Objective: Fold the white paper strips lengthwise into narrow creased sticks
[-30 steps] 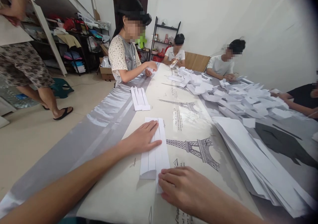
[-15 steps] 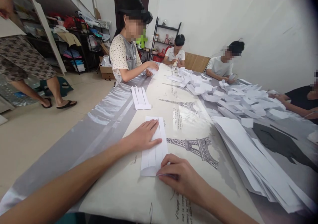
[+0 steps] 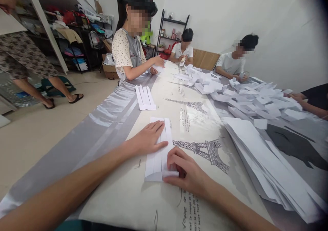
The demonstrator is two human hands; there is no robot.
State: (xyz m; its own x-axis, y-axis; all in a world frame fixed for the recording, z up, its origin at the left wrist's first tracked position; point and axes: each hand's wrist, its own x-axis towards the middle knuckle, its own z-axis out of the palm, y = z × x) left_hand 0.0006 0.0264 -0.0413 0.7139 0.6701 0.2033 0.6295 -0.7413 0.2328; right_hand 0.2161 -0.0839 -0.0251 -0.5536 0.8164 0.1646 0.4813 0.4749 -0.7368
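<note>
A few overlapping white paper strips (image 3: 156, 162) lie lengthwise on the printed tablecloth (image 3: 123, 190) in front of me. My left hand (image 3: 150, 137) rests flat on their upper part, fingers stretched out and thumb apart. At the near right corner, my right hand (image 3: 186, 169) has thumb and fingers curled around a small folded paper flap, which stands a little off the cloth. Beyond the strips lies another set of white folded papers (image 3: 145, 97), its near edge turned over.
Long white sheets (image 3: 266, 166) are stacked at the right, with a heap of folded papers (image 3: 246, 94) behind. A person (image 3: 133, 50) stands at the table's left side; others sit around the far and right sides. Another person's legs (image 3: 58, 85) show at far left.
My right hand's fingers have lifted and bent more, and the paper flap at the near right corner now shows between them. My left hand stays on the strips. The view has shifted slightly.
</note>
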